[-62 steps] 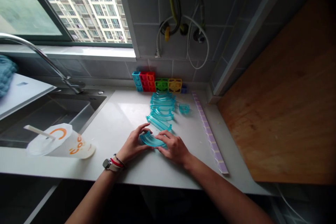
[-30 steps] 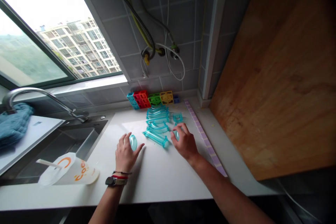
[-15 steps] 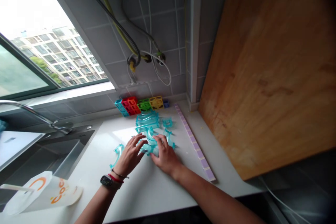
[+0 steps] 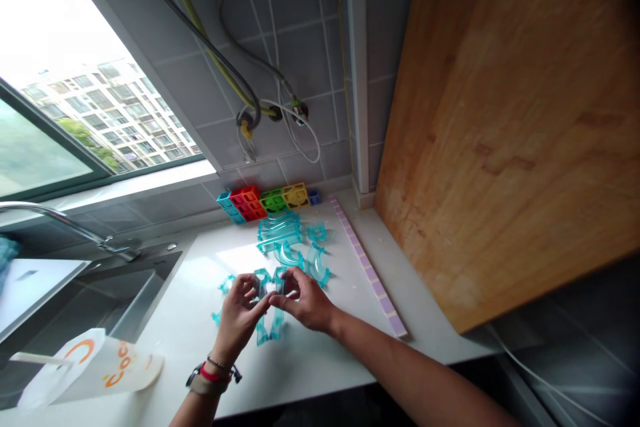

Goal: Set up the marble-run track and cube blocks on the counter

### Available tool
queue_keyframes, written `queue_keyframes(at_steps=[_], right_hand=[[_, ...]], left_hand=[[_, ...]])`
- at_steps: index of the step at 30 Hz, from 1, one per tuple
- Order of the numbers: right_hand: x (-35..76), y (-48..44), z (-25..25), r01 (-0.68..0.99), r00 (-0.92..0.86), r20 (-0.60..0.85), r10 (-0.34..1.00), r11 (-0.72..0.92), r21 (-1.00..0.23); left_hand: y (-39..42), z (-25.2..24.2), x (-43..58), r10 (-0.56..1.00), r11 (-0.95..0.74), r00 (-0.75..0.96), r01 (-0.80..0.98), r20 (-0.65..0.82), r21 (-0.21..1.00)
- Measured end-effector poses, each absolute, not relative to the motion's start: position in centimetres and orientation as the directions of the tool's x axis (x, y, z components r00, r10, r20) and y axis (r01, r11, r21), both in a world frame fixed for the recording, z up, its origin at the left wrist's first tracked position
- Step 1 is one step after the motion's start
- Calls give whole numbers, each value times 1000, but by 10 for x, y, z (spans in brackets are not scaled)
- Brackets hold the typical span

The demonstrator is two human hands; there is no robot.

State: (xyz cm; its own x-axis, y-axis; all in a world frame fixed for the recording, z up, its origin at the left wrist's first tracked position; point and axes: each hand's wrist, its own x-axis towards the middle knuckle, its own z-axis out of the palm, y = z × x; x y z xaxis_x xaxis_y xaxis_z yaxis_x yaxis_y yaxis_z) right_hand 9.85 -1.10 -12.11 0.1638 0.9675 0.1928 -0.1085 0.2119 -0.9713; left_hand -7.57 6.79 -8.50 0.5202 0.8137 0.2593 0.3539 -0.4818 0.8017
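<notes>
Between the partly closed left hand [image 4: 239, 312] and right hand [image 4: 311, 304], a left turquoise piece [image 4: 261, 331] and a right turquoise piece [image 4: 278, 320] are pinched, one per hand, side by side, long axes running fore-and-aft.

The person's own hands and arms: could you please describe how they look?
Both forearms are bare as far as the view shows. The left hand has, at its wrist, a dark watch with a beige strap, a red band and a dark, beaded-looking bracelet. The right hand and its wrist show nothing worn.
</notes>
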Motion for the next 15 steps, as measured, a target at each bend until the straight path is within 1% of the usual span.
queue_keyframes(at_steps=[1,3,5,7,11,15], right_hand=[[99,-11,-122,-61,190,174,966,188,-980],[100,-11,-123,113,254,168,953,143,-983],[101,-10,-125,295,295,187,937,97,-951],[102,-10,-127,428,300,191,935,48,-903],[100,-11,-131,596,232,174,957,2,-803],[99,-14,-129,681,206,221,953,23,-732]], left_hand=[[69,-87,-76,834,-476,481,380,270,793],[74,-93,-78,864,-469,409,447,292,762],[82,-101,-80,876,-471,373,527,305,708],[90,-110,-82,873,-484,376,598,310,639],[103,-127,-80,837,-547,449,673,312,498],[109,-132,-78,792,-609,523,708,315,356]])
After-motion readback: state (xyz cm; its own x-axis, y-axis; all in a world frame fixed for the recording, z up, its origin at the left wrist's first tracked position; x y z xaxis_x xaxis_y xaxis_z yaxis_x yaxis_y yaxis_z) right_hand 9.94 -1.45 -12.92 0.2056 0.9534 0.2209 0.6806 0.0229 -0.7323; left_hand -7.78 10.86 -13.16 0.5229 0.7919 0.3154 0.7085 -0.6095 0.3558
